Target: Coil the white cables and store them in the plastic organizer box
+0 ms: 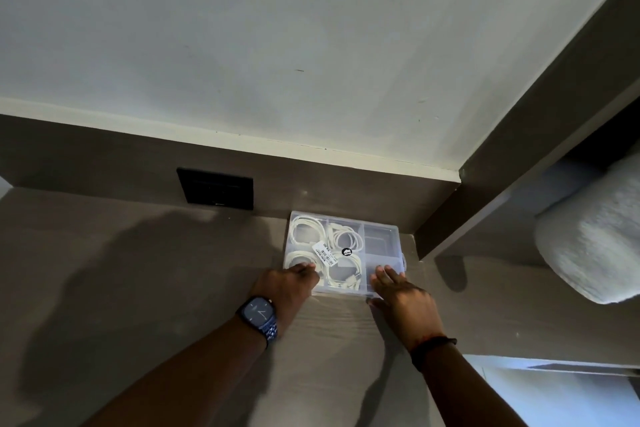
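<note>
A clear plastic organizer box [380, 239] lies flat on the brown desk, its lid closed, near the back wall. Several coiled white cables [304, 230] show through the lid in the left and middle compartments; the right compartments look empty. A price label and a round black sticker sit on the lid. My left hand [289, 282], with a dark watch on the wrist, rests on the box's near left corner, fingers curled over the lid. My right hand [403, 296] lies flat with fingers spread on the near right corner. Both hands touch the box.
A black socket plate [215, 188] is set in the brown back panel left of the box. A brown upright and shelf [491, 218] stand to the right, with a rolled white towel [595, 239] on it. The desk [138, 270] stretches left.
</note>
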